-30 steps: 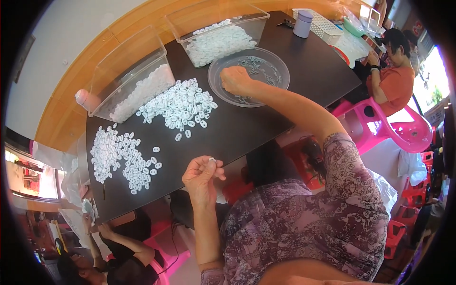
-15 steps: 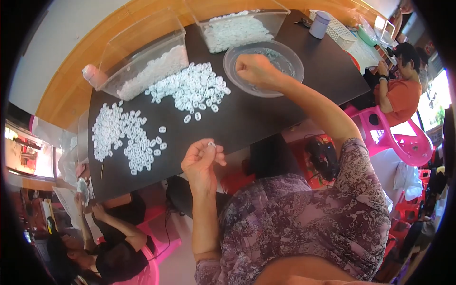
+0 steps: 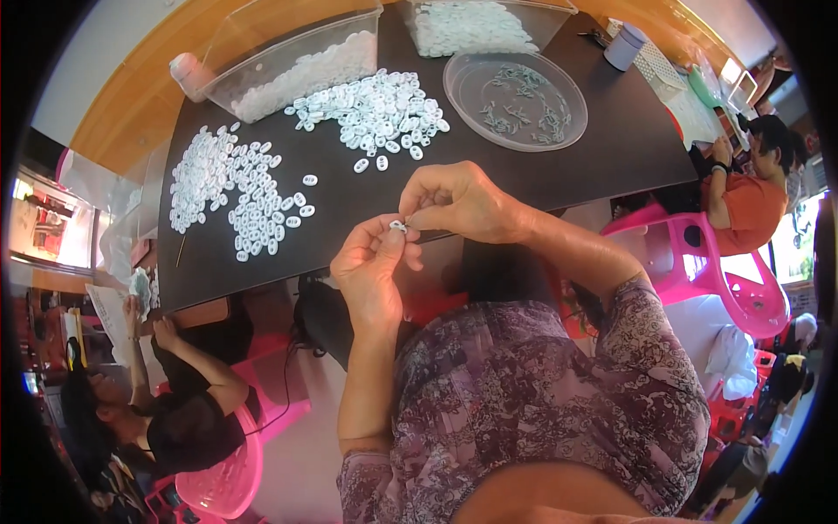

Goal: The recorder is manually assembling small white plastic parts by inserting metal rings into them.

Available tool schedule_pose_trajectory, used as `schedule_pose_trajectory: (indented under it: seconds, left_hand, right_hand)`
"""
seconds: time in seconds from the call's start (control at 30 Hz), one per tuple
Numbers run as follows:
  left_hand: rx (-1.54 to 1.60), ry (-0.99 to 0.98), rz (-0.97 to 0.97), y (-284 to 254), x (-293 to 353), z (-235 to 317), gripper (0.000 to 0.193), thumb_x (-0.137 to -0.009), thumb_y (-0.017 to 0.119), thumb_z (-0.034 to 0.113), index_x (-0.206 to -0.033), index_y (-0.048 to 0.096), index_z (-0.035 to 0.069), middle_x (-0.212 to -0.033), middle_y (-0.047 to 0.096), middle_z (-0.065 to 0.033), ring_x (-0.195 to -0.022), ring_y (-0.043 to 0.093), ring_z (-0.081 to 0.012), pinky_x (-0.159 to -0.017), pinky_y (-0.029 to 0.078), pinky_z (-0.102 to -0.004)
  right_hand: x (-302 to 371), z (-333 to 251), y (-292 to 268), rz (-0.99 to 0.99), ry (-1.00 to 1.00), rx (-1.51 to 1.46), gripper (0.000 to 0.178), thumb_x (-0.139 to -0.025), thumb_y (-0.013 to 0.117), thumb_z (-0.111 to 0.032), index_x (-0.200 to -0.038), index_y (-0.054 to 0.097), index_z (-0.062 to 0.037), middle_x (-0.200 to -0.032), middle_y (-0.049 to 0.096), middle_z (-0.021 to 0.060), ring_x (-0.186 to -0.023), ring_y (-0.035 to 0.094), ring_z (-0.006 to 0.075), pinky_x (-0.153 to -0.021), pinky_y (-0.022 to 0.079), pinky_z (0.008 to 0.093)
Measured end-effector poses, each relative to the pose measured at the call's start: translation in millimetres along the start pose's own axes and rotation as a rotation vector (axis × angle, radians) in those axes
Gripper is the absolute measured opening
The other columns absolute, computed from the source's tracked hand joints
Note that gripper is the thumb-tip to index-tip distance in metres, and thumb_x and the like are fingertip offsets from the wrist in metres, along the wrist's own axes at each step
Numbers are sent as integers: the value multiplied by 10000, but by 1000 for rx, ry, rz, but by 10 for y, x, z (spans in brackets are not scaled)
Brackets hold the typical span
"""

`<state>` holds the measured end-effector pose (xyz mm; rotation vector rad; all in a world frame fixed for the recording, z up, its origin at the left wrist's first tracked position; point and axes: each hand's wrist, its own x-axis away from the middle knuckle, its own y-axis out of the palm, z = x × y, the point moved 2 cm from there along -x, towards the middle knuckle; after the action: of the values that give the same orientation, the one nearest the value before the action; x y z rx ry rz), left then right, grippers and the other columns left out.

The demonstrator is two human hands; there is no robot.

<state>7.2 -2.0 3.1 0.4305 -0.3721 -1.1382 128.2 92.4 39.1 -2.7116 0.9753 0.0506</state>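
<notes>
Just in front of the table's near edge, my left hand (image 3: 371, 275) pinches a small white piece (image 3: 397, 225) between thumb and fingers. My right hand (image 3: 471, 205) meets it there, thumb and fingertips pressed together at the piece; anything tiny between them is too small to make out. Beyond my right hand lies a round clear dish (image 3: 465, 92) with small grey-green bits (image 3: 524, 80) scattered in it. A heap of white oval pieces with dark holes (image 3: 384, 113) spreads across the table's middle. Another heap of such pieces (image 3: 253, 196) lies further left.
Two clear bins, one left (image 3: 292, 39) and one right (image 3: 555, 31), hold more white pieces along the far edge. A lavender canister (image 3: 625, 46) stands at the back right, a pinkish bottle (image 3: 188, 75) at the left. People sit at lower left (image 3: 196, 432) and right (image 3: 742, 192).
My right hand has left the round dish and come back to my left hand at the white piece. The view has shifted, so the table appears higher.
</notes>
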Motion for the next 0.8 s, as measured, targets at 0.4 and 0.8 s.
schedule_pose_trajectory:
  seconds: [0.4,0.8]
  left_hand:
    - [-71,97,21,-33,91,6,119,-861,565,1,-947,583,-79,-788,623,-98,-605,563,-118,-519,463,-227]
    - [-106,166,91,-66,138,-15,115,-864,574,27,-935,598,-60,-770,624,-89,-596,570,-114,-490,477,-232]
  right_hand:
    - [54,3,112,4,70,-68,101,-798,630,6,-885,580,16,-813,612,49,-757,607,93,-662,480,223]
    - [40,64,180,51,66,-109,112,-785,641,17,-882,585,30,-819,618,60,-760,607,101,-681,495,227]
